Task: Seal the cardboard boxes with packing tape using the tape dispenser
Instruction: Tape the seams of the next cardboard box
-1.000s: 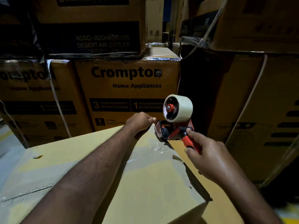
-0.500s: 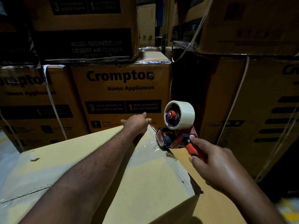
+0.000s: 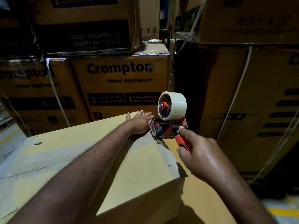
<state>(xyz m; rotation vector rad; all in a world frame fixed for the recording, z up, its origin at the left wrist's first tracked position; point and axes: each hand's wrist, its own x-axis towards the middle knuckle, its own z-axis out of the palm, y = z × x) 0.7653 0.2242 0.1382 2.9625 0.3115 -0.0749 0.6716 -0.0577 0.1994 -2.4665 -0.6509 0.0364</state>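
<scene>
A: "Where was the tape dispenser [image 3: 171, 122]?"

B: "At the far right edge of the cardboard box [image 3: 64, 143], its handle gripped by the right hand [image 3: 200, 152]. The left hand [image 3: 140, 122] lay flat, fingers straight, just left of it. Likely pull: toward the person."

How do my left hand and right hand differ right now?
The left hand lies flat, fingers straight, on the box top; the right hand grips the dispenser by its handle. The left hand holds nothing; the right hand carries the dispenser. Both are near the box's far right corner.
</scene>
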